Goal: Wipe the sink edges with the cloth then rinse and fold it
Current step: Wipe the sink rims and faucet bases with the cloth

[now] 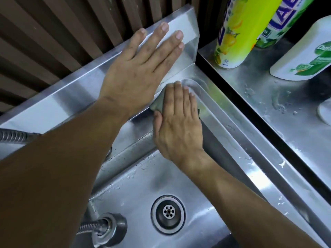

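Note:
A stainless steel sink (pixel 238 133) fills the view, its drain (pixel 168 214) low in the middle. My right hand (pixel 179 122) presses a grey-green cloth (pixel 157 103) flat onto the sink's far right corner rim; only a small part of the cloth shows past my fingers. My left hand (pixel 141 68) lies flat with fingers spread on the raised steel back ledge (pixel 53 102), just above the cloth, holding nothing.
A wet steel counter (pixel 279 97) lies to the right, across a dark gap. On it stand a yellow-green spray can (pixel 238 33), a second green can (pixel 279 22) and a white bottle (pixel 308 56). A flexible metal hose (pixel 16 136) and its fitting (pixel 107 228) sit at the left.

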The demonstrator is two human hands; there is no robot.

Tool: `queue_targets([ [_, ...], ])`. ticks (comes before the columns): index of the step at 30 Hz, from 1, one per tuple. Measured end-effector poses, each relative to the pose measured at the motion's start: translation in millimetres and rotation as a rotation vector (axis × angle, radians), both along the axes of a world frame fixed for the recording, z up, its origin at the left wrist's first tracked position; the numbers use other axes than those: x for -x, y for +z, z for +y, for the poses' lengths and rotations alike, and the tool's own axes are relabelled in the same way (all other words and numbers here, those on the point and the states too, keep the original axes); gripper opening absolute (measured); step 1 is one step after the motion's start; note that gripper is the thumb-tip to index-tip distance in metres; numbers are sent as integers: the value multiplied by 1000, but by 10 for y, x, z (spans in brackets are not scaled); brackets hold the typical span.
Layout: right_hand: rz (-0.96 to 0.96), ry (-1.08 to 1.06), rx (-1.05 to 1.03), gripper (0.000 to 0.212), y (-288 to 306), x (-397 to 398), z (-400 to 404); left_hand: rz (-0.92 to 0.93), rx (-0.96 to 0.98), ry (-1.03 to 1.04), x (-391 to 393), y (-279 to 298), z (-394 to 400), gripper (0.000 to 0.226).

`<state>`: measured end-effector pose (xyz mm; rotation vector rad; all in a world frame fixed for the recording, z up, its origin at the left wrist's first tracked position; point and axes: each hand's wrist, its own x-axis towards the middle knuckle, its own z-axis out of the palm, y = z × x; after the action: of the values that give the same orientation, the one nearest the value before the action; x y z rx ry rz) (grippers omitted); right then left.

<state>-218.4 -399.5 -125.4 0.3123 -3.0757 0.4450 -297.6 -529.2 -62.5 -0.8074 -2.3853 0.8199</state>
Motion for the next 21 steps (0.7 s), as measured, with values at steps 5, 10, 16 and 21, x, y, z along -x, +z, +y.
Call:
queue_targets([
  [5, -6, -157, -56, 71, 45, 284, -31, 13, 7, 36, -28, -41, 42, 63],
  [10, -57, -305, -59, 74, 106, 592, -93, -137, -51, 82, -40, 20, 82, 62],
  [16, -82, -125, 41, 77, 90, 36, -522, -205, 2, -66, 84, 283, -103, 58],
  [21, -59, 39, 32, 73, 57, -108, -478, -144, 150, -24, 14, 250, -59, 62],
])
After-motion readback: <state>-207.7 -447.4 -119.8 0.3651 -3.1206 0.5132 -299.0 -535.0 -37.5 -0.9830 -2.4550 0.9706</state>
